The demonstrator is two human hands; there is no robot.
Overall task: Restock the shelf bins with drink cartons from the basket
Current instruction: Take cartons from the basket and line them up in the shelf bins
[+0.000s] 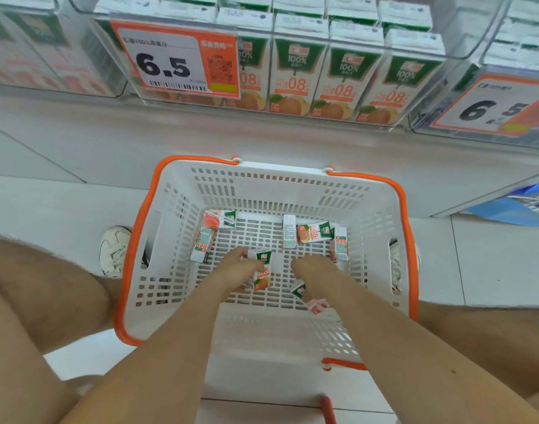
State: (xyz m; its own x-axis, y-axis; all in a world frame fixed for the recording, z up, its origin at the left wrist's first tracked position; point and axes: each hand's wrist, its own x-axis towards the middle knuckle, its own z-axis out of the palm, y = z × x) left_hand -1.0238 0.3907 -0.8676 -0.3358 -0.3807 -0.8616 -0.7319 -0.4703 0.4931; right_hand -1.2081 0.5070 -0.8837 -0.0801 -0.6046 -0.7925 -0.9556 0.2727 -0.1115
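Our left hand (240,267) closes its grip on a carton (262,270) at mid-basket (170,185), long axis toward the shelf; our right hand (311,270) reaches nearby, grip state unclear; bin (421,56) lies ahead.

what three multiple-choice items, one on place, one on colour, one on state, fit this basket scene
1. Where does the basket stand?
A. on the floor between the person's feet
B. on the shelf
C. on a cart

2. What colour is the basket's rim?
A. blue
B. orange
C. black

3. What is the left hand doing?
A. resting on a knee
B. touching the price tag
C. gripping an orange juice carton

Key: 1 A, a shoe shows at each side of it; 2 B, an orange band runs round the white walls; 3 C, its fingers wrap the carton, while the right hand reaches down beside it.
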